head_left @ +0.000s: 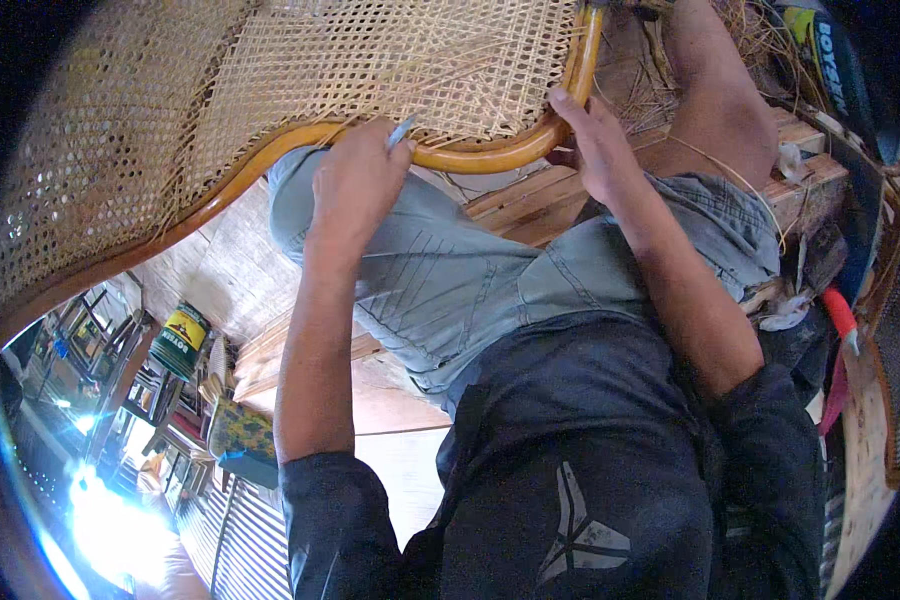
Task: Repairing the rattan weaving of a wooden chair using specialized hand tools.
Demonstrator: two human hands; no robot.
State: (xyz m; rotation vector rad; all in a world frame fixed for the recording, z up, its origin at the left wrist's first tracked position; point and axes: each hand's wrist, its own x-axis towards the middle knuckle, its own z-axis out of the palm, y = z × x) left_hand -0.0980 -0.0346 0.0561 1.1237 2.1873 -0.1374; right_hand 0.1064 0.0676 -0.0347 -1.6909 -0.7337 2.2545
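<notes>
A large woven cane panel (450, 75) with an open mesh lies across the top of the view, bordered by a glossy curved wooden frame (490, 158). My left hand (355, 185) is closed at the frame's near edge, and a slim light-blue tool (402, 130) sticks out past its thumb. Loose cane strands lie over the weave close to that tool. At the frame's right-hand corner, my right hand (598, 150) grips the wood, thumb on top and the other fingers partly hidden underneath. The panel rests over my left knee.
Wooden planks (530, 210) lie beneath my legs. Cane scraps (630, 85) are scattered at the upper right, near a dark can (835, 70). A green and yellow can (180, 340) stands at the left, above stacked frames. A red-handled tool (840, 312) is at the right.
</notes>
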